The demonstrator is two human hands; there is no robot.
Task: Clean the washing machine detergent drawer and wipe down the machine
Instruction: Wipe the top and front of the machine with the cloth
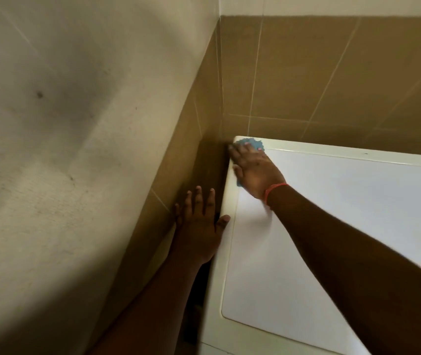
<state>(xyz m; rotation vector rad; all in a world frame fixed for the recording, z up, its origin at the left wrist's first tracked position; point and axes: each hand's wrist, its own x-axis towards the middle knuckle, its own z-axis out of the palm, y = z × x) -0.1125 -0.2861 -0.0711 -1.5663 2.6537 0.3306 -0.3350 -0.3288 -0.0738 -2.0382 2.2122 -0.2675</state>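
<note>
Right hand (252, 170) flat, cloth (251, 144) pressed at machine (332, 201) top's far corner; left hand (199, 221) spread, idle — wipe-down underway; next, likely a stroke along the edge.

Brown tiled walls (332, 73) meeting in a corner beneath dim, smudged cream plaster (63, 124).

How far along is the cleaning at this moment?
In hand: the right hand presses a blue cloth on the far left corner of the washing machine top; the left hand rests on its edge. The drawer is out of view, so its state is unknown.
</note>
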